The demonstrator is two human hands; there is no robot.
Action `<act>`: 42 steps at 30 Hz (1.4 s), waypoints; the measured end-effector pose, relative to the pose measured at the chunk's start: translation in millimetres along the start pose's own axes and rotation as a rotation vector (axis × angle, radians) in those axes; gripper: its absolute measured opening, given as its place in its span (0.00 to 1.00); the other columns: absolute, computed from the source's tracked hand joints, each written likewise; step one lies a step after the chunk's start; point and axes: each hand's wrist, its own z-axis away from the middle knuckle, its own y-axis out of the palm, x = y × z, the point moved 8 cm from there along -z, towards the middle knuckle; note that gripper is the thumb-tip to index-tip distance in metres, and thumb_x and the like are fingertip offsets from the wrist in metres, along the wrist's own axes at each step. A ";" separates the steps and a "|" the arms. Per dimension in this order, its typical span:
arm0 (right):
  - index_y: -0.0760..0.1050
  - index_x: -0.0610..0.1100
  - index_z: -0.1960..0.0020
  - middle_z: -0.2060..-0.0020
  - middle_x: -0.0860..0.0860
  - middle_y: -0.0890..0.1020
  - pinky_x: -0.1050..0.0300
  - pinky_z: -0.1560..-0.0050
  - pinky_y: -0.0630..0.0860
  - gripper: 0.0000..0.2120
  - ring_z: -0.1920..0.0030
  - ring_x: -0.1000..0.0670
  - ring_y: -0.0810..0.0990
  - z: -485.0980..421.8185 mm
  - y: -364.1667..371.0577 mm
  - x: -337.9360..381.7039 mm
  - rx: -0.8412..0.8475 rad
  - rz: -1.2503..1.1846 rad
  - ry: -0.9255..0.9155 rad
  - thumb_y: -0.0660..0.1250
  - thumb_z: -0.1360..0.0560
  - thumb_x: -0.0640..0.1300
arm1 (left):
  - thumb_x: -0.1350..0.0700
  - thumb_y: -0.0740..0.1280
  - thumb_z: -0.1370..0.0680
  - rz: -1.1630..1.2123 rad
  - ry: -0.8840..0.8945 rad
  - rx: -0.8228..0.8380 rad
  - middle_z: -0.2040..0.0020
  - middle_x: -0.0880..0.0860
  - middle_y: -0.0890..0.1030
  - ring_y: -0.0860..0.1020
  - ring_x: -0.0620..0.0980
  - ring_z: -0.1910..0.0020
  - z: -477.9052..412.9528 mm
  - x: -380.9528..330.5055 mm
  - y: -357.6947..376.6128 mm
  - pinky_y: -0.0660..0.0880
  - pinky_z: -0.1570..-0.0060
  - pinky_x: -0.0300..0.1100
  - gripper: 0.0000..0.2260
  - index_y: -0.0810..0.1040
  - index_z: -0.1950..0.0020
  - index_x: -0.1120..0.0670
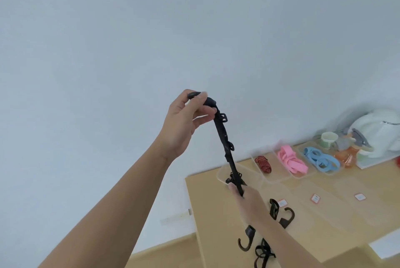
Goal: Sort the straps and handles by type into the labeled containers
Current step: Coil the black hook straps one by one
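Strap [225, 144] in hand is a black one with plastic buckles along it, pulled out long between both hands right above the empty-looking clear container [219, 175] at the left end of the row. Left hand [184, 125] is up high, well above that container, fingers curled round the top end. Right hand [249, 198] is down low, just on the near side of the container, pinching the bottom end between thumb and fingers. The lower buckles hang at or just inside the container's rim, can't tell if they touch the bottom.

Looks to me like this is the drop-in step for the black type. Going right from that container you've got a striped strap [263, 165] in red and black, then pink straps [290, 158], then blue straps [320, 159], each in its own bin, so black goes in the leftmost one imo. Little labels [315, 198] sit on the table [216, 224] on the near side of the row, too blurry to read.

How I'd do it: lower the left hand slowly so the strap folds down into the container in loops instead of flopping over the wall, steer with the right, and release the bottom end first. Those buckles could snag on the rim. Brown hooks [287, 217] and loose black straps [263, 252] lie on the near side of the container, not sorted yet.
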 end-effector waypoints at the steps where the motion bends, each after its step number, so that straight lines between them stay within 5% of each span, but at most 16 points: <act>1: 0.58 0.46 0.67 0.78 0.55 0.63 0.58 0.70 0.60 0.25 0.76 0.55 0.61 -0.3 6.4 1.9 0.028 0.002 -0.019 0.58 0.17 0.58 | 0.54 0.66 0.17 -0.020 -0.003 -0.002 0.56 0.62 0.81 0.82 0.59 0.50 -2.0 0.9 5.8 0.78 0.37 0.58 0.09 0.76 0.56 0.55; 7: 0.64 0.49 0.63 0.73 0.57 0.68 0.58 0.61 0.69 0.24 0.70 0.57 0.69 -6.5 28.3 14.7 0.313 -0.042 -0.003 0.67 0.26 0.67 | 0.48 0.62 0.16 -0.173 -0.053 0.023 0.61 0.58 0.79 0.81 0.57 0.59 -2.5 7.2 33.0 0.78 0.52 0.51 0.15 0.72 0.55 0.57; 11: 0.72 0.57 0.44 0.50 0.59 0.80 0.57 0.40 0.75 0.29 0.47 0.58 0.80 -12.8 8.2 36.9 0.395 -0.167 -0.066 0.72 0.36 0.73 | 0.53 0.60 0.14 -0.468 -0.076 0.169 0.59 0.55 0.80 0.77 0.53 0.65 13.4 1.2 38.1 0.72 0.59 0.45 0.15 0.72 0.60 0.56; 14: 0.70 0.61 0.35 0.38 0.62 0.79 0.48 0.32 0.73 0.35 0.36 0.59 0.77 -18.0 -16.3 68.9 0.345 -0.355 -0.192 0.75 0.37 0.72 | 0.51 0.61 0.16 -0.641 -0.066 0.254 0.57 0.52 0.81 0.74 0.51 0.66 32.1 -3.2 38.8 0.71 0.61 0.42 0.13 0.75 0.55 0.57; 18: 0.61 0.60 0.25 0.30 0.69 0.69 0.63 0.32 0.67 0.40 0.29 0.65 0.68 -7.0 -66.1 128.9 0.095 -0.497 -0.432 0.75 0.32 0.63 | 0.53 0.58 0.16 -0.744 -0.054 0.195 0.58 0.51 0.81 0.72 0.51 0.68 56.2 -4.0 31.7 0.70 0.62 0.43 0.09 0.75 0.49 0.54; 20: 0.65 0.55 0.26 0.33 0.62 0.76 0.62 0.35 0.72 0.30 0.32 0.59 0.74 2.9 -75.7 161.3 0.085 -0.482 -0.567 0.70 0.25 0.53 | 0.56 0.56 0.14 -0.720 -0.066 0.143 0.59 0.52 0.81 0.71 0.51 0.68 68.0 -2.6 27.3 0.69 0.62 0.41 0.08 0.74 0.45 0.50; 22: 0.73 0.50 0.33 0.49 0.57 0.84 0.59 0.50 0.77 0.18 0.47 0.55 0.83 8.1 -76.2 185.6 0.103 -0.402 -0.673 0.63 0.22 0.41 | 0.58 0.55 0.13 -0.685 -0.100 0.092 0.59 0.52 0.81 0.71 0.51 0.67 79.0 -0.1 20.5 0.68 0.61 0.41 0.09 0.74 0.40 0.50; 24: 0.77 0.47 0.43 0.66 0.56 0.81 0.60 0.65 0.73 0.13 0.66 0.53 0.79 7.2 -68.3 195.5 0.155 -0.331 -0.685 0.60 0.21 0.33 | 0.59 0.56 0.13 -0.634 -0.153 0.051 0.58 0.54 0.82 0.72 0.52 0.65 89.0 0.8 12.3 0.68 0.61 0.42 0.10 0.74 0.36 0.52; 26: 0.77 0.47 0.50 0.72 0.54 0.75 0.61 0.70 0.67 0.10 0.73 0.51 0.70 6.1 -59.2 200.7 0.212 -0.244 -0.690 0.61 0.20 0.34 | 0.57 0.59 0.15 -0.576 -0.226 0.002 0.57 0.56 0.83 0.74 0.53 0.63 95.3 2.5 3.9 0.69 0.60 0.43 0.10 0.75 0.37 0.54; 33: 0.75 0.48 0.53 0.71 0.47 0.79 0.58 0.71 0.64 0.05 0.74 0.52 0.66 8.8 -40.1 201.8 0.369 -0.035 -0.730 0.64 0.23 0.39 | 0.41 0.68 0.21 -0.741 -0.435 -0.017 0.57 0.54 0.86 0.75 0.48 0.61 88.4 21.5 -15.0 0.68 0.53 0.45 0.22 0.75 0.45 0.61; 38: 0.71 0.50 0.49 0.73 0.53 0.72 0.57 0.68 0.65 0.09 0.73 0.53 0.66 2.8 -47.9 193.5 0.417 0.046 -0.655 0.65 0.25 0.39 | 0.47 0.77 0.26 -0.619 -0.573 0.074 0.59 0.61 0.79 0.62 0.52 0.66 83.3 35.6 -14.4 0.58 0.68 0.40 0.18 0.73 0.53 0.58; 42: 0.68 0.54 0.51 0.72 0.52 0.72 0.52 0.66 0.67 0.11 0.71 0.52 0.66 -3.6 -52.3 188.5 0.411 0.082 -0.617 0.69 0.26 0.45 | 0.53 0.75 0.27 -0.535 -0.654 0.155 0.56 0.61 0.83 0.68 0.51 0.70 84.7 46.0 -8.8 0.60 0.76 0.38 0.14 0.72 0.53 0.57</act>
